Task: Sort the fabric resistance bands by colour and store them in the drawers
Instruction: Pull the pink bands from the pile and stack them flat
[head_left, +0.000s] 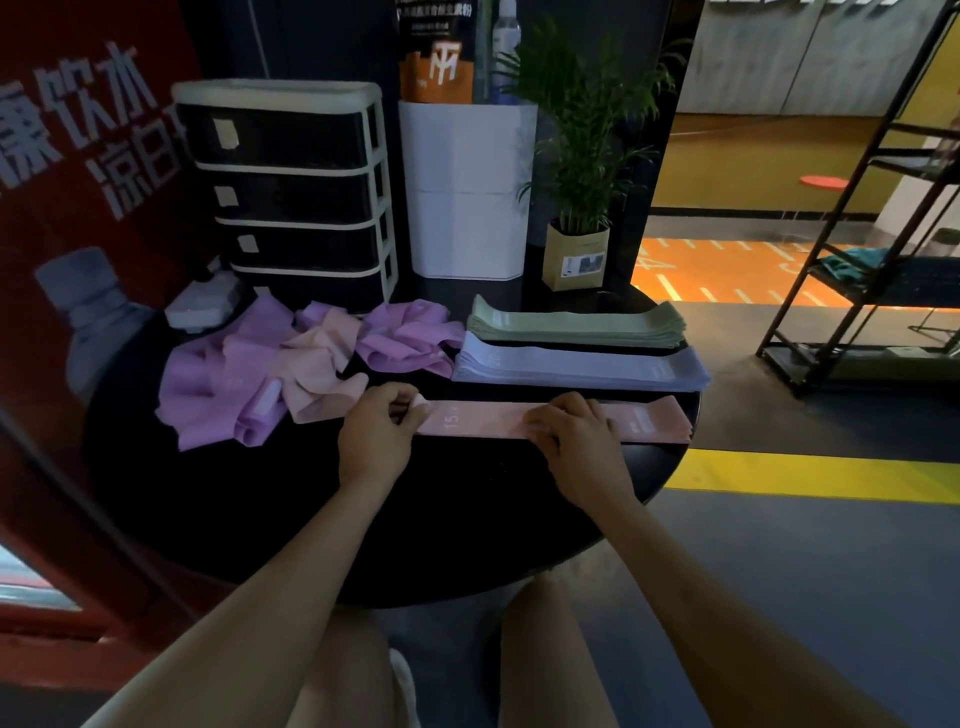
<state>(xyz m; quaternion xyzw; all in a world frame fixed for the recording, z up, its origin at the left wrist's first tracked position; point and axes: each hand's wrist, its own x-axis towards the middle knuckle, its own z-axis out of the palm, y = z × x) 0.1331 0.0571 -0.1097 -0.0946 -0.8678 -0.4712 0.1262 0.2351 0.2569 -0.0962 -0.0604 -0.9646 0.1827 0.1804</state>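
Pink band lies flat and stretched lengthwise on the near right part of the dark round worktop, its right end close to the rim. Your left hand pinches its left end, fingers curled round the fabric. Your right hand presses on its middle, fingers bent over the near edge; whether they grip or only press, cannot tell.

Just behind it: a flat blue stack, then a green stack, both squared up. To the left, a loose heap of purple bands with peach-pink ones tangled through it. The drawer unit stands at the back left, all four drawers shut.

Risks, as judged from here:
- The right end of the pink band sits near the rim; a pull from your left hand or a slip under the right could drag it off the worktop.
- Smoothing with a forward push may nudge the blue stack and skew it.
- In this dim light, peach and pink read alike. You could mix shades when you draw from the heap.
- Pulling one band from the tangle may drag purple ones into the tidy stacks.
- Drawers are shut, so carrying a stack one-handed while opening one could spill it.
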